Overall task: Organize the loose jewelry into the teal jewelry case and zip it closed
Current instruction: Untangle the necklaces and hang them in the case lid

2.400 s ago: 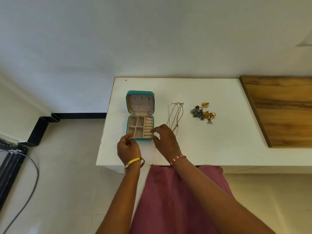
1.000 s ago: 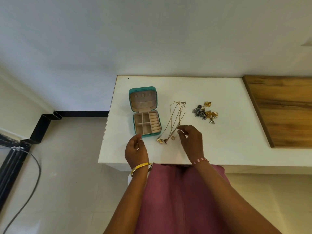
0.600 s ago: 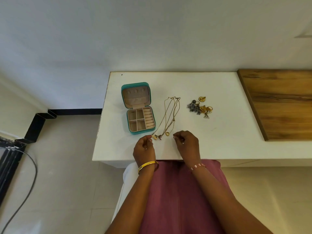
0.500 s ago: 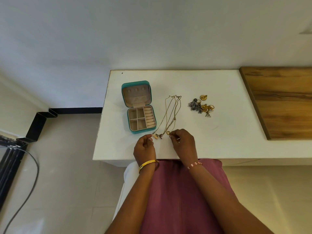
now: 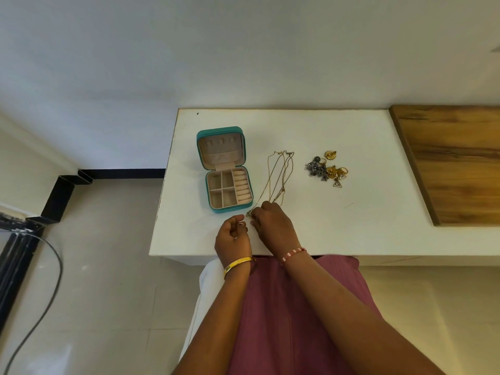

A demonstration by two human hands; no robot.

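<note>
The teal case (image 5: 225, 169) lies open, its compartments bare. The right hand (image 5: 273, 227) pinches the necklaces (image 5: 281, 174). The left hand (image 5: 233, 240) is curled; whether it holds anything is unclear.

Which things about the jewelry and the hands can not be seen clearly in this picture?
- Head view: the pendant ends of the necklaces are hidden under the right hand.
- Whether the right hand's fingertips pinch a chain: hidden by its own back.
- What the curled left hand holds, if anything: too small.
- Pieces in the earring pile: overlapping, too small to count.
- The teal case zipper: not discernible.
</note>
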